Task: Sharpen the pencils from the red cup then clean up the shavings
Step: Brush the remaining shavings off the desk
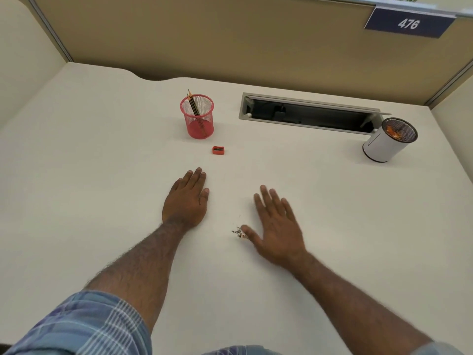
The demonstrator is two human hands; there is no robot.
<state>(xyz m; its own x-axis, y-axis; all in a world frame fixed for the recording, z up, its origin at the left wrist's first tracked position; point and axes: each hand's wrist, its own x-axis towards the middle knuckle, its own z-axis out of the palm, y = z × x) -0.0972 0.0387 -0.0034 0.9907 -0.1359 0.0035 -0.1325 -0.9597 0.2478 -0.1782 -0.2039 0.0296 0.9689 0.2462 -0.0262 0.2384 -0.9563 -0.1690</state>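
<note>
Both hands flat, fingers spread, L (pixel 186 198), R (pixel 277 226) beside shavings (pixel 238 231), pencils (pixel 193 105) tips up

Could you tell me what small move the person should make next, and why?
Probably sweep the right hand left to gather the shavings beside its thumb. Pencils stand in the red cup; both hands lie open and empty.

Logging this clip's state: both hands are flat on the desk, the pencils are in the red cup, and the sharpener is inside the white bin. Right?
Not quite. The head view shows the sharpener lying on the desk, just in front of the red cup, not in the white bin. The rest stands: left hand and right hand open, pencils in the cup.
</note>
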